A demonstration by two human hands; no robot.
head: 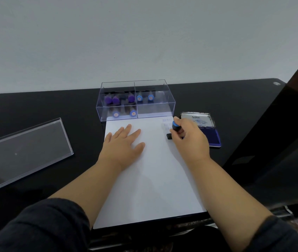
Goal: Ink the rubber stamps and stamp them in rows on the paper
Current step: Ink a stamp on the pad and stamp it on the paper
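Head view: right hand grips stamp on paper.

White paper, seemingly blue-capped stamp

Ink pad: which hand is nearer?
Right. The right hand, gripping a stamp, is just left of the ink pad, overlapping its edge in view. The left hand lies flat on the paper, farther left.
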